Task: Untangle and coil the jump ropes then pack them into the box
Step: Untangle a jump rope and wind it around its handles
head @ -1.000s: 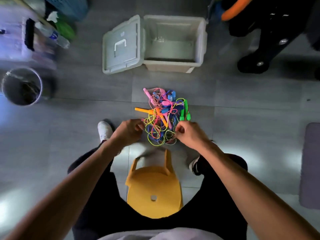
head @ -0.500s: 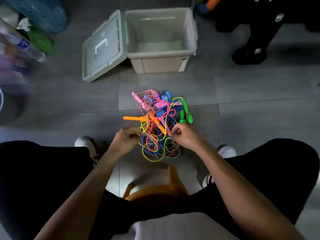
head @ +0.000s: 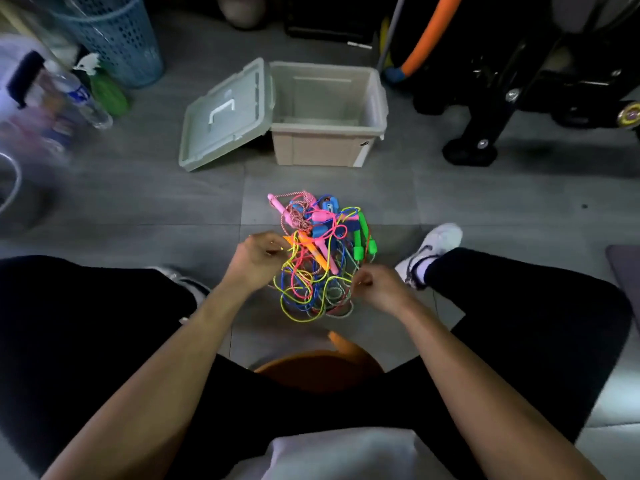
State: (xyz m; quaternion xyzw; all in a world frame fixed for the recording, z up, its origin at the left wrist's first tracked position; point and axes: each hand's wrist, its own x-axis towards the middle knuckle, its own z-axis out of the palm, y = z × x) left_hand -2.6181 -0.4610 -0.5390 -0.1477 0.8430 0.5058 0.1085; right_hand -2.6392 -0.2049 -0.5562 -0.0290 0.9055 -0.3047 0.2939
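Ropes (head: 320,265) lie in one tangled heap on the grey tiled floor (head: 138,202), between the person's knees and the box (head: 329,112). Yellow, blue, pink, orange and white cords cross each other so thickly that no single rope can be followed from end to end. Pink, orange, blue and green handles poke out of the far half of the heap; how many ropes there are cannot be counted.

The left hand (head: 254,259) sits at the heap's left edge, fingers curled, pinching yellow cord near the orange handle (head: 313,252); its fingertips are turned away and mostly hidden. The right hand (head: 379,287) is at the lower right edge, fingers also curled, pinching a thin pale strand, though exactly which cord is hard to make out.

The box stands open, well beyond the heap, with its lid (head: 227,114) leaning against its left side. Only part of its inside shows and nothing can be seen in it.

An orange stool (head: 318,368) shows between the thighs, mostly covered by the black trousers. A white shoe (head: 433,247) shows at right; the other is largely hidden by the left leg. At left a blue basket (head: 117,39) is cut off by the frame, and a bottle (head: 81,98) and other things there are blurred. Dark equipment (head: 502,98) at upper right is too shadowed to identify.
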